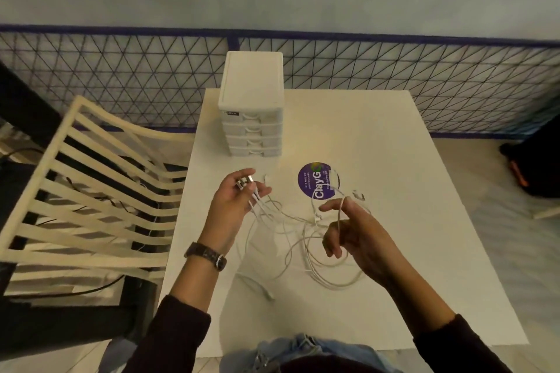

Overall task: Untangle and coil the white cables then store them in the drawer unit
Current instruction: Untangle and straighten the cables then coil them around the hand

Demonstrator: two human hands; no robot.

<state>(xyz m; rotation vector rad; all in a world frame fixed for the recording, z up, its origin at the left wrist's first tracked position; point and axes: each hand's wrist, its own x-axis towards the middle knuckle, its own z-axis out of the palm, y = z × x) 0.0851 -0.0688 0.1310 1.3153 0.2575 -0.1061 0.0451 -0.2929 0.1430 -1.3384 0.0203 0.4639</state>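
A tangle of thin white cables (306, 254) lies in loose loops on the white table (394, 160), between my two hands. My left hand (233, 206) is raised over the table's left side and pinches several cable ends with metal plugs. My right hand (354, 239) hovers to the right with a loop of cable hooked over its fingers. Strands run from both hands down into the tangle. The white drawer unit (251, 106) stands at the table's far left, its several drawers closed.
A round purple sticker (316, 180) is on the table past the cables. A cream slatted chair (91, 191) stands to the left. A dark mesh fence (424, 76) runs behind the table. A dark object (533, 166) lies on the floor at right.
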